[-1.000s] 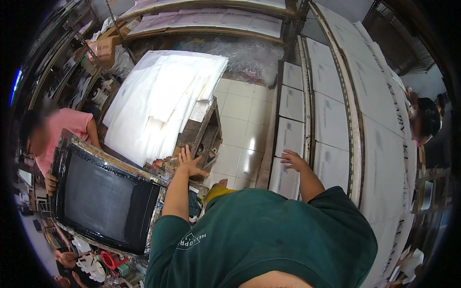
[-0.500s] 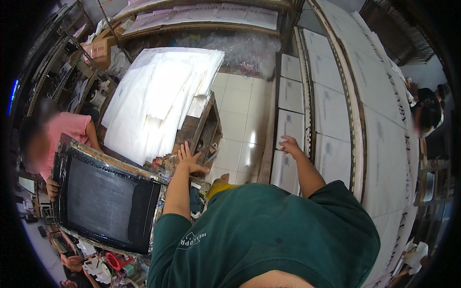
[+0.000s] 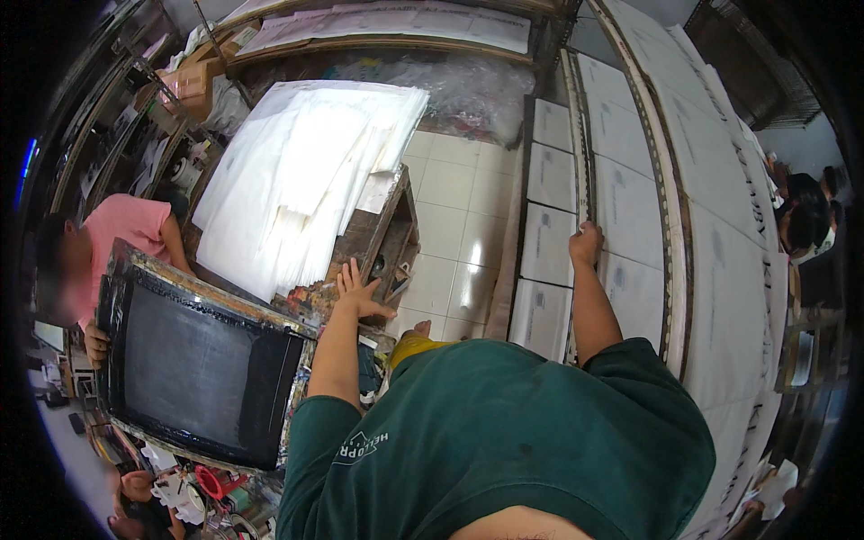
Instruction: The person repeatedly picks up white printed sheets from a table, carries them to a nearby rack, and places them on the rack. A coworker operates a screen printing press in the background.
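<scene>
My left hand (image 3: 358,292) lies with fingers spread on the paint-stained corner of a wooden table (image 3: 340,261). A tall fanned pile of white sheets (image 3: 306,171) covers most of that tabletop. To the right, my right hand (image 3: 586,243) is closed on the long narrow rail (image 3: 580,135) of a rack. White printed sheets (image 3: 547,238) lie in rows on both sides of this rail. Beside my left forearm, a framed printing screen (image 3: 207,360) with a dark mesh stands tilted up; a co-worker's hand (image 3: 96,346) holds its left edge.
A co-worker in a pink shirt (image 3: 130,234) leans in at the left. Tiled floor (image 3: 450,216) runs between table and rack. Clear plastic (image 3: 468,90) is heaped at the back under a shelf of sheets (image 3: 387,29). More racked sheets (image 3: 720,270) rise at the right.
My right hand has moved forward and right, from above the near row of sheets onto the rail, and its fingers have closed. My left hand stays on the table corner.
</scene>
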`<state>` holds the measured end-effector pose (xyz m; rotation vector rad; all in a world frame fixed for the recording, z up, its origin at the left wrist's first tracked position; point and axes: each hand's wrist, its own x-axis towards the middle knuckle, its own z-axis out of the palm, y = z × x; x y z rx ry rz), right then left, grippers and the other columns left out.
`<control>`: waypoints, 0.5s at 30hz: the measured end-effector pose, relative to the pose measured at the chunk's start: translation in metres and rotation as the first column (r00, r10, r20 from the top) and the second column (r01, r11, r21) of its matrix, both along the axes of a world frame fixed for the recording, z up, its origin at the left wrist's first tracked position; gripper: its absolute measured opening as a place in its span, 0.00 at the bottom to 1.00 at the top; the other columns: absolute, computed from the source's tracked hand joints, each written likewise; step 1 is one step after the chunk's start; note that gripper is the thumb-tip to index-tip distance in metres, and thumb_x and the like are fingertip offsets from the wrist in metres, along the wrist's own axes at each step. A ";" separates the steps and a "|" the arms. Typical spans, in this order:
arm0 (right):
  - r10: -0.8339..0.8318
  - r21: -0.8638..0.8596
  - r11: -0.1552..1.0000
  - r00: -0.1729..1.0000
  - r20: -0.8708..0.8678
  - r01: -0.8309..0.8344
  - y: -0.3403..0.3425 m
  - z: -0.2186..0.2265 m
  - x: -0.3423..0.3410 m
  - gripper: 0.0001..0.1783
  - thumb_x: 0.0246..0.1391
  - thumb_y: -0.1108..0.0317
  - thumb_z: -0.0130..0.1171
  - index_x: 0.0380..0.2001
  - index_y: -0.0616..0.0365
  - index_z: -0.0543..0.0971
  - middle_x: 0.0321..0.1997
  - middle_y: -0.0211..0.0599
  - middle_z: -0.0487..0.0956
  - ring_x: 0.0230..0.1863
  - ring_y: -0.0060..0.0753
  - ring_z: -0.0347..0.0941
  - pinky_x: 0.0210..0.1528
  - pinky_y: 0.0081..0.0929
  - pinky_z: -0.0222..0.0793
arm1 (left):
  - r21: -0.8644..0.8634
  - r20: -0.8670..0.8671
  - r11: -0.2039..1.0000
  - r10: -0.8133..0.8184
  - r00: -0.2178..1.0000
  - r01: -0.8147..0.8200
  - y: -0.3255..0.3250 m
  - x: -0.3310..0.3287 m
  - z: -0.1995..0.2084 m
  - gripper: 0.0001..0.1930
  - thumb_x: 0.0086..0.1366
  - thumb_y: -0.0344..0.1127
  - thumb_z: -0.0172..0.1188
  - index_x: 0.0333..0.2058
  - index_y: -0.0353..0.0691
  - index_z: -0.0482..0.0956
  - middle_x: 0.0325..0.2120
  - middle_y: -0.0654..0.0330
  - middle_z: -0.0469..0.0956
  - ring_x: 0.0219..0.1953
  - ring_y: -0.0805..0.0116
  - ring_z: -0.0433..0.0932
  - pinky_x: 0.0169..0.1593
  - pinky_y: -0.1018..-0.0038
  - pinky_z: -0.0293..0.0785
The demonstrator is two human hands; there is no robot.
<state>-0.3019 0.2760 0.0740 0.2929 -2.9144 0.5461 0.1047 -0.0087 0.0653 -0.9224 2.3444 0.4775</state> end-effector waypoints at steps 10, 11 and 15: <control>-0.005 -0.017 1.000 0.999 -0.040 0.004 0.016 -0.021 -0.014 0.13 0.40 0.75 0.55 0.34 0.57 0.76 0.36 0.50 0.75 0.39 0.50 0.71 0.42 0.39 0.68 | 0.006 0.007 1.000 0.003 1.000 -0.003 -0.001 -0.001 0.002 0.58 0.25 0.76 0.58 0.59 0.58 0.55 0.57 0.39 0.14 0.61 0.42 0.15 0.60 0.52 0.18; -0.002 -0.028 1.000 1.000 -0.025 0.001 0.016 -0.022 -0.014 0.13 0.40 0.75 0.55 0.35 0.57 0.76 0.36 0.50 0.75 0.40 0.50 0.71 0.42 0.39 0.68 | 0.003 0.015 1.000 0.002 1.000 -0.002 -0.001 -0.001 0.002 0.59 0.25 0.76 0.58 0.60 0.58 0.55 0.57 0.39 0.14 0.61 0.42 0.15 0.60 0.52 0.18; -0.018 -0.071 0.997 1.000 0.004 0.018 0.014 -0.022 -0.013 0.19 0.39 0.77 0.55 0.40 0.58 0.74 0.38 0.50 0.74 0.43 0.51 0.70 0.45 0.39 0.67 | 0.010 -0.003 1.000 -0.001 1.000 0.001 -0.001 0.000 0.001 0.59 0.25 0.75 0.58 0.60 0.57 0.55 0.57 0.40 0.14 0.61 0.42 0.14 0.60 0.52 0.18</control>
